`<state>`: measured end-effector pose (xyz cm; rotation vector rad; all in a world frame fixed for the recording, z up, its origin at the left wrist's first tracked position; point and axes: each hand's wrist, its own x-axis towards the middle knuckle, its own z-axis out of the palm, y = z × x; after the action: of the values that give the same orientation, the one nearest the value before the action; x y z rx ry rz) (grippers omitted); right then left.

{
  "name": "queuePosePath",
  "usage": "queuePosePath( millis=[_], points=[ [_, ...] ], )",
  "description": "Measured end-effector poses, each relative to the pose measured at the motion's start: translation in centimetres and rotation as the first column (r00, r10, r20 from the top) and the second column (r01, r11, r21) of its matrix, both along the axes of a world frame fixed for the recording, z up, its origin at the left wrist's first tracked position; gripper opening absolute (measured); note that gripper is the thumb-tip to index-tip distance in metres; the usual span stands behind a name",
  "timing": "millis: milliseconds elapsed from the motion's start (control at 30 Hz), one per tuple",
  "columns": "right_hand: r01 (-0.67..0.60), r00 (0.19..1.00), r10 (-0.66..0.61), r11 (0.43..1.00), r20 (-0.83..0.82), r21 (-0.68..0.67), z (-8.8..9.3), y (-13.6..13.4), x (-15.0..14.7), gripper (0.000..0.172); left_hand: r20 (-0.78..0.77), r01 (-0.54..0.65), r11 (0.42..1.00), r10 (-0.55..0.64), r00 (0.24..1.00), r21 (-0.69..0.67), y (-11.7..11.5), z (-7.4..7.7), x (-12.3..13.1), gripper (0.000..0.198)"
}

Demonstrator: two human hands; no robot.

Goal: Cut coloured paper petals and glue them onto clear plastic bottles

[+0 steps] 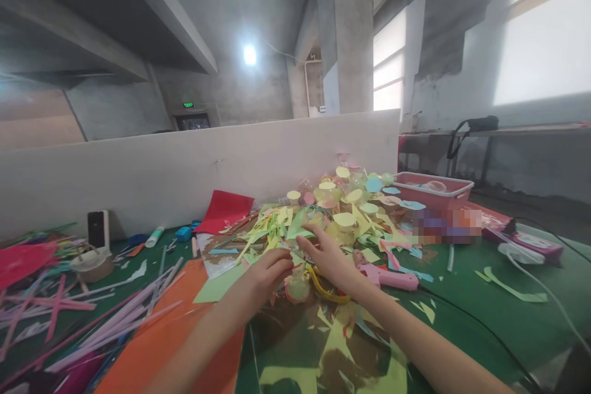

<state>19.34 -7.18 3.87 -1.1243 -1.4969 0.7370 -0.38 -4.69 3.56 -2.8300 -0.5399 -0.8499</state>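
Note:
My left hand (270, 272) has its fingers bent and pressed together at the heap's near side. What they pinch, if anything, is hidden. Just below its fingertips sits a small clear rounded piece (298, 288) with pale green in it. My right hand (330, 261) is close by on the right, fingers apart and slightly bent, over a pale green paper piece (298, 229); I see nothing gripped in it. A yellow curved band (325, 289) passes beneath that hand. Right of the wrist lies a pink glue gun (392, 278) with a black cord.
Paper scraps (272, 228) and clear rounded pieces topped with paper discs (345, 219) pile up ahead. Orange sheet (184, 326) and pink strips (120, 323) lie left. A phone (96, 229) leans upright. A pink bin (434, 191) stands back right, before the white partition's (184, 166) end.

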Motion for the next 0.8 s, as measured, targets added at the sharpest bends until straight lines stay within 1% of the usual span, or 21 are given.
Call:
queuePosePath(
  millis=[133,333,567,800],
  points=[
    [-0.029,0.999,0.028,0.999,0.019,0.026,-0.26,0.08,-0.10,0.044,0.024,0.009,1.000,-0.010,1.000,0.029,-0.08,0.37,0.15,0.018],
    [-0.019,0.998,0.018,1.000,0.062,0.013,-0.32,0.12,-0.18,0.046,-0.034,0.006,1.000,-0.006,0.999,0.004,0.10,-0.12,-0.19,0.025],
    [-0.016,0.998,0.014,0.999,0.069,0.037,-0.94,0.33,-0.27,0.046,-0.046,-0.015,1.000,0.016,0.999,0.016,0.09,-0.34,-0.28,0.020],
    [-0.004,0.996,0.001,0.999,0.090,0.032,-0.45,0.00,-0.28,0.047,-0.033,-0.019,1.000,0.020,0.999,0.025,0.02,-0.38,-0.14,0.018]
  ],
)
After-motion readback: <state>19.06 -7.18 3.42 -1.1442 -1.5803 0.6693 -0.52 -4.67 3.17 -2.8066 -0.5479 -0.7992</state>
